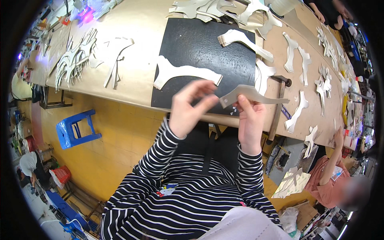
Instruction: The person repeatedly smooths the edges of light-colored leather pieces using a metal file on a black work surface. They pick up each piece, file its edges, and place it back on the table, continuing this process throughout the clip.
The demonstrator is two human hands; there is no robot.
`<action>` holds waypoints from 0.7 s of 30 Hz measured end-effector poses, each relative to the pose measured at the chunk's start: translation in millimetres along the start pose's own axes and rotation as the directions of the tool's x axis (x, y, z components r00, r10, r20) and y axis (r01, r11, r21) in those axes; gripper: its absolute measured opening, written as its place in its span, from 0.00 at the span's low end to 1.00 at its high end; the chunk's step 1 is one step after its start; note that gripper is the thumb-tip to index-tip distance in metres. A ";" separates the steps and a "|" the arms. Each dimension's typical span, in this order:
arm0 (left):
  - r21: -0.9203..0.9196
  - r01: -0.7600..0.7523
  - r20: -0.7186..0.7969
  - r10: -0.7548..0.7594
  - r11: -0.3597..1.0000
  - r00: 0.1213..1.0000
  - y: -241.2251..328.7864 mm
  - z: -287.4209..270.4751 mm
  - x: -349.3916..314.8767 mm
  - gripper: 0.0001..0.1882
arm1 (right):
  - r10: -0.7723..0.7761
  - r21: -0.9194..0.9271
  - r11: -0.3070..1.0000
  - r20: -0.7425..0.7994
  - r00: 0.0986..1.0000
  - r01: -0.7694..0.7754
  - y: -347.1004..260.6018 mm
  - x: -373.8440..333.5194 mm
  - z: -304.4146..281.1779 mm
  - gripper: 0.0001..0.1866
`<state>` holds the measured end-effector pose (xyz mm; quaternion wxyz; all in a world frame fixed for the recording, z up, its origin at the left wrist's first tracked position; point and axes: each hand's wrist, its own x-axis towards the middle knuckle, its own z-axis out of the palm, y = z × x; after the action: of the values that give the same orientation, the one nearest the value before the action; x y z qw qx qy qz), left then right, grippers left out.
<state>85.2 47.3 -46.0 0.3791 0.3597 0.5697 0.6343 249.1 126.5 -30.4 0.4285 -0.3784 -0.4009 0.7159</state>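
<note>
My right hand (pixel 251 122) pinches a flat, curved, grey-beige cut piece (pixel 252 94), perhaps leather, between thumb and fingers above the table's front edge. Just left of it, my left hand (pixel 187 107) is open, thumb and fingers apart and slightly blurred, close to the piece's wider end. Beneath and beyond my hands lies a black cutting mat (pixel 192 44). On the mat rests a white forked piece (pixel 180 73), its narrow end near my left fingers. A small stack of similar pieces (pixel 236 38) lies across the mat's far right corner.
A hammer (pixel 277 108) lies right of the mat, beside a purple-blue tool (pixel 285 112). More cut pieces (pixel 298 112) are spread rightward; a pile (pixel 80 52) sits far left. On the floor stands a blue stool (pixel 78 129). A co-worker (pixel 328 180) reaches onto the table at right.
</note>
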 end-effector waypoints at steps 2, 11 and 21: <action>-0.133 0.163 0.106 -0.150 0.978 0.983 4.9 15.3 -4.9 0.11 | 0.019 -0.038 0.999 0.020 1.000 -0.018 -0.4 -7.7 4.0 0.13; 0.438 -0.272 0.151 0.228 0.857 0.962 -7.6 11.5 4.7 0.07 | 0.073 -0.268 0.960 -0.016 0.997 -0.075 -8.0 -6.2 -26.4 0.12; 0.806 -0.228 0.090 0.267 0.547 0.960 -43.6 -1.8 53.4 0.12 | 0.166 -0.535 0.835 0.022 0.986 -0.129 13.4 53.8 -17.0 0.14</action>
<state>62.5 96.9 -88.3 0.0682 0.5551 0.7470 0.3595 241.3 175.9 -59.8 0.2370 -0.4874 -0.5671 0.6202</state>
